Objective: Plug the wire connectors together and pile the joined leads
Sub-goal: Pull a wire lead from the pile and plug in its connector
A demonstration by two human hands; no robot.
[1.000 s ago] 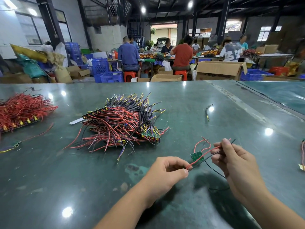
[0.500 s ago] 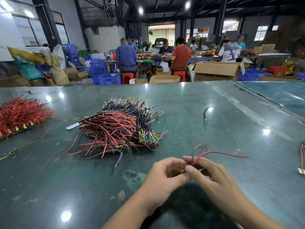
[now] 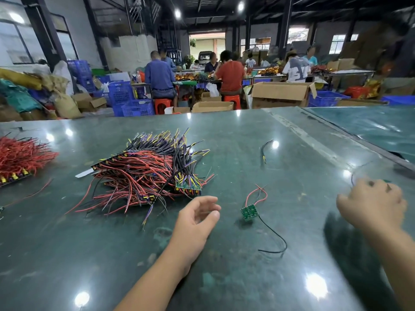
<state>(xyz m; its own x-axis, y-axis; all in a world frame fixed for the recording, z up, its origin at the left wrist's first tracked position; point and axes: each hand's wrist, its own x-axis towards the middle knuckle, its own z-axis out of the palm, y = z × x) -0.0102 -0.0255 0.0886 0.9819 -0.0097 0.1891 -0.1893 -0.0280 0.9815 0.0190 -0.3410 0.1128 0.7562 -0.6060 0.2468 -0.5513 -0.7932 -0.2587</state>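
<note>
Joined lead [image 3: 249, 212], held between both hands 0.5 s earlier, is now released on the table [image 3: 67, 254] towards its near edge, beside the pile [image 3: 146, 176]; left hand [image 3: 195, 218] is loosely curled and empty, while right hand [image 3: 371, 204] is closed around a new wire at the right edge.

Ceiling lamps glare off the glossy table [image 3: 224, 277]; right edge motion-blurred, edges bowed.

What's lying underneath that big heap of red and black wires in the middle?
Under the wire heap, dark strips with yellow connectors and a white strip poke out on the green table. Whatever lies beneath its centre is covered.
</note>
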